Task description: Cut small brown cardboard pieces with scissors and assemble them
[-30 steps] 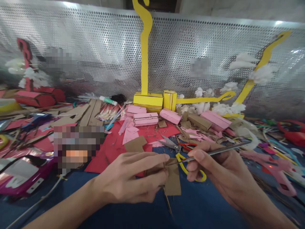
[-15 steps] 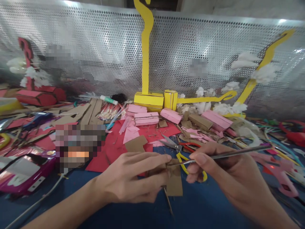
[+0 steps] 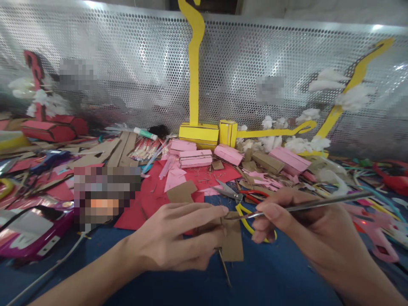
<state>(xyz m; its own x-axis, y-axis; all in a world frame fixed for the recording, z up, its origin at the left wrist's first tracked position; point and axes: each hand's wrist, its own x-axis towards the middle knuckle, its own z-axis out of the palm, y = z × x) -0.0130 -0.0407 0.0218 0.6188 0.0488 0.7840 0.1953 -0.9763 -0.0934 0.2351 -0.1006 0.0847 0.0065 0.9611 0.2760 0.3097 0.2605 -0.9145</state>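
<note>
My left hand (image 3: 172,240) is closed over a small brown cardboard piece (image 3: 231,216), mostly hidden under its fingers. In my right hand (image 3: 306,229), thumb and fingers pinch a slim metal tool (image 3: 328,201) like a pen; its narrow tip meets the cardboard's right end, and its exact kind is unclear. Below the fingers is a flat cardboard rectangle (image 3: 234,246), with a thin dark stick (image 3: 225,268) poking out beside it. Just behind my right fingers are scissors (image 3: 230,193) with red and yellow handles visible there.
Red paper (image 3: 149,204) and pink box shapes (image 3: 195,159) lie behind my hands. A yellow paper-covered form (image 3: 199,135) stands against the perforated metal panel (image 3: 143,76). At right is a pink glue gun (image 3: 372,231); at left, a purple device (image 3: 41,231) with a cable (image 3: 60,263).
The metal tool and my right fingers have shifted slightly to the right, its tip drawn back a little along the cardboard. My left hand stays nearly still.
</note>
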